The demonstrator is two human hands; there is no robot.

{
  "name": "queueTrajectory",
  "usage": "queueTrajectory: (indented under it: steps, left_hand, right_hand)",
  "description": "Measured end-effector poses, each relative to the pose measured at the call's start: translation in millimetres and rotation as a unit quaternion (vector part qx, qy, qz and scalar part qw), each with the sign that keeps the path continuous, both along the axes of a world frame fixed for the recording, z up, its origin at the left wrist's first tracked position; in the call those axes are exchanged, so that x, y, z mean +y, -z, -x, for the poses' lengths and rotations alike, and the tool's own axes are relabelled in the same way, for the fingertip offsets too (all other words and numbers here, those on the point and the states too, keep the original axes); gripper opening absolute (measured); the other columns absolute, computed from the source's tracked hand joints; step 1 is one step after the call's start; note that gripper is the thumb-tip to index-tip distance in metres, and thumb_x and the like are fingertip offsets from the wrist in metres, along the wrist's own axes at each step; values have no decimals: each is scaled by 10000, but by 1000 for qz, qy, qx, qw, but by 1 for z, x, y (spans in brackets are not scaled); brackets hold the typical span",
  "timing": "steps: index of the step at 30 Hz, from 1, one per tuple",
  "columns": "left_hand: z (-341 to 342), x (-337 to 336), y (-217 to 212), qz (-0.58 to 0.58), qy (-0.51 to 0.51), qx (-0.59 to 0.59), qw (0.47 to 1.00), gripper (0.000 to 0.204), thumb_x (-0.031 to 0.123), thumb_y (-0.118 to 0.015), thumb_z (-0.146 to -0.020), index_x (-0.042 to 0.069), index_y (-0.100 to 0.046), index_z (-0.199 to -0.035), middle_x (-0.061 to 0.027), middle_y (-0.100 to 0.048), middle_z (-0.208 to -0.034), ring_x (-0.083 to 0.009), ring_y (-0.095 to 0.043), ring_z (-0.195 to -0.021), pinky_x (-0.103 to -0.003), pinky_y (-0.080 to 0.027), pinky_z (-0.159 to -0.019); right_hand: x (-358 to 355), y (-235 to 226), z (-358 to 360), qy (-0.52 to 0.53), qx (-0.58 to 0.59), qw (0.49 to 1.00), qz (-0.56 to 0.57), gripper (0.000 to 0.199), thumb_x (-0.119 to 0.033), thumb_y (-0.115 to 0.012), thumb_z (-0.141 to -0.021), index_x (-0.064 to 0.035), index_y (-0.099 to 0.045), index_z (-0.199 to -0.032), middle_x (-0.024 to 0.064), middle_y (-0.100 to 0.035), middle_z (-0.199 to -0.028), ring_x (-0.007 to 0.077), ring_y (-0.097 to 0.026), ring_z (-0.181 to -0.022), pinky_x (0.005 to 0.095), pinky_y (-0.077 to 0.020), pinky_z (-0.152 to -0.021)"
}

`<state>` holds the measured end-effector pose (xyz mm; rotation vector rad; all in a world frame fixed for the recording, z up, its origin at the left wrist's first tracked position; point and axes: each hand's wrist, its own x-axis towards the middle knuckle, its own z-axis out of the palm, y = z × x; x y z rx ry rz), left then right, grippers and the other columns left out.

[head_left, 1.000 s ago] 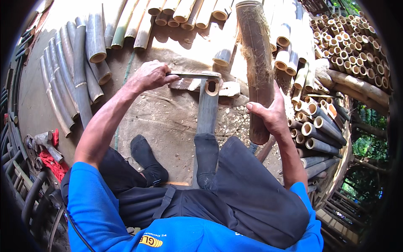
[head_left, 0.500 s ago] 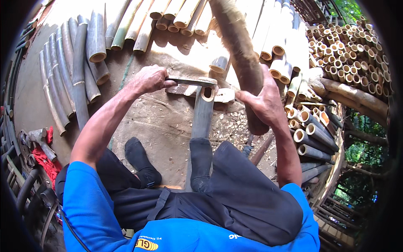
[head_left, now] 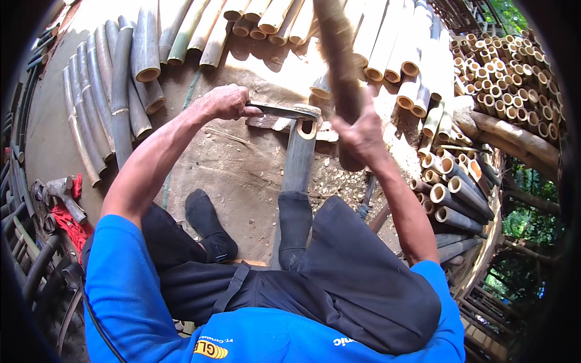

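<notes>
My left hand [head_left: 229, 101] is closed on the handle end of a flat metal blade [head_left: 279, 111], held sideways. The blade's far end lies at the top of a dark bamboo tube [head_left: 296, 158], just above an oval opening cut in its wall. My right hand [head_left: 363, 138] is wrapped round a thick wooden club [head_left: 336, 51], blurred by motion and tilted away from me, to the right of the tube. A wooden block [head_left: 270, 123] lies beneath the tube's far end. My right foot in a dark sock [head_left: 295, 224] presses on the tube's near part.
Long bamboo poles [head_left: 121, 91] lie along the left and far side. Cut bamboo tubes [head_left: 508, 91] are stacked at the far right, with more tubes [head_left: 463, 193] nearer. Pale chips litter the ground by the tube. A hammer-like tool [head_left: 63, 196] rests on red cloth [head_left: 68, 230] at left.
My right hand and the club have moved left, toward the blade, and slightly up. My left hand still holds the blade at the tube's end. The whole view has shifted slightly.
</notes>
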<state>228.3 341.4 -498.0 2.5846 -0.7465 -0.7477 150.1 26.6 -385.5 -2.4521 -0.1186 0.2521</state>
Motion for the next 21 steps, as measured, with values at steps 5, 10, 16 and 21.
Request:
queueTrajectory:
  steps: [5,10,16,21]
  left_hand:
    - [21,-4,-2,-20,3,-83,996,620,615,-626,-951,13,-738,-853,-187,-722,-779,-342,-731,-761,-468,-574,-674]
    - [56,4,6,9,-21,-152,988,455,541,-621,-985,100,-730,-967,-124,-695,-717,-247,-683,-640,-424,-536,-595]
    - [30,-4,-24,85,-86,-88,989,487,545,-633,-982,87,-779,-899,-162,-638,-648,-320,-632,-588,-457,-482,-606]
    - [28,-30,-32,39,-26,-48,998,521,558,-626,-978,72,-764,-852,-182,-653,-662,-356,-678,-663,-473,-503,-633]
  right_hand:
    - [-14,1,-16,-116,229,959,122,757,-298,-730,-714,70,-492,-1330,259,-698,-940,350,-706,-851,457,-564,-802]
    - [-44,-19,-14,-17,74,995,-67,820,-189,-791,-653,44,-491,-1380,208,-652,-1201,264,-642,-1077,392,-512,-958]
    - [-71,-18,21,44,75,983,-160,957,-280,-879,-719,53,-428,-1495,185,-602,-1374,255,-571,-1281,381,-395,-1144]
    - [-83,-3,37,62,53,989,-120,984,-304,-900,-714,79,-414,-1479,236,-592,-1386,307,-572,-1301,407,-408,-1145]
